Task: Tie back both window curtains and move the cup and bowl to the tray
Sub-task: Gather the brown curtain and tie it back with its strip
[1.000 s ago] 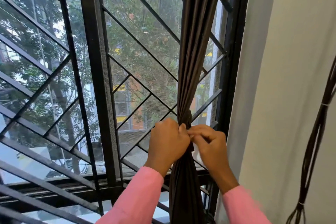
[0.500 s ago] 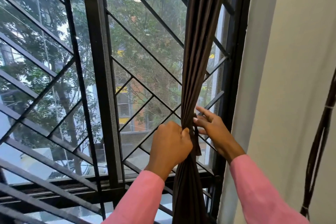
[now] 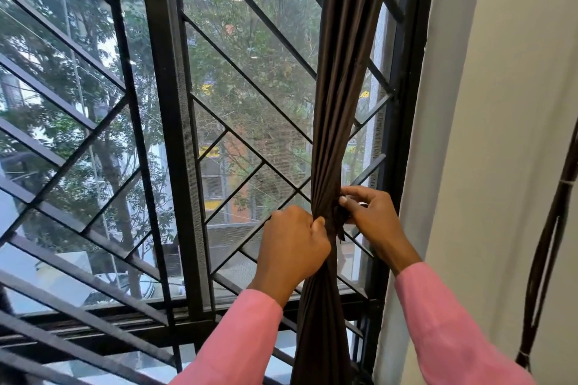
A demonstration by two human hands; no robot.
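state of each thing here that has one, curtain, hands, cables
curtain: gathered into one tight bundle, hanging down
left hand: grips the curtain at the gather
right hand: pinches the curtain at the same spot
cables: bundled with ties, hanging

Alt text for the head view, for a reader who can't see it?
The left hand grips a dark brown curtain gathered into a bunch while the right hand pinches a dark strip beside it. Behind is a black-barred window; dark cables hang on the pale wall at right.
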